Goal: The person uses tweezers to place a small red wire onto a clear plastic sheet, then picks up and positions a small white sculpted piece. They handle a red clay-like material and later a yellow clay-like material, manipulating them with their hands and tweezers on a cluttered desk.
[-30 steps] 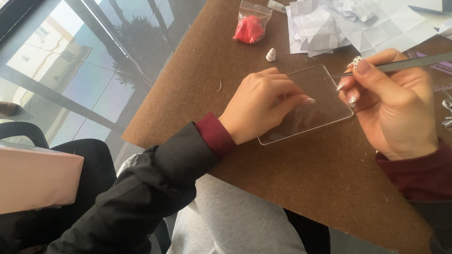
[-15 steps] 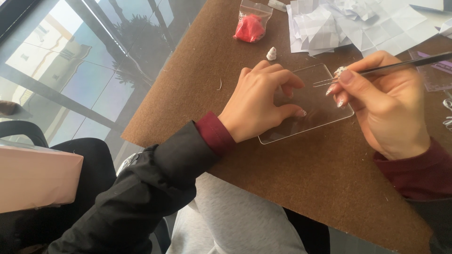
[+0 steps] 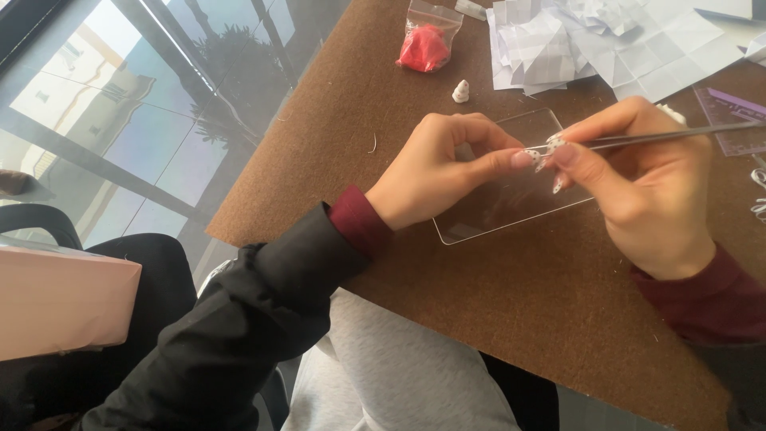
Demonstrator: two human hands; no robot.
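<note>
Both of my hands meet over the brown fibreboard tabletop (image 3: 511, 319), which carries everything, so I keep my forearms low against it for steadiness. On it lies the clear rectangular plastic sheet (image 3: 495, 211), flat under my hands, apparently as a smooth surface to work over. My left hand (image 3: 447, 175) rests partly on that sheet with its fingers curled in, thumb and fingertips pinched close around a tiny white piece (image 3: 532, 154); it is too small for me to tell exactly what it is. My right hand (image 3: 638, 191) is closed in a pen-like grip on a thin dark metal tool (image 3: 678, 137), whose tip meets the left fingertips just above the sheet.

Beyond them, a heap of crumpled white paper squares (image 3: 590, 40) crowds the far edge, with a purple transparent ruler (image 3: 730, 108) just right of my knuckles. Further left sit a small clear bag of red material (image 3: 425, 44) and a little white cone-shaped bit (image 3: 460, 90), both apart from the sheet. Nothing blocks my fingers.
</note>
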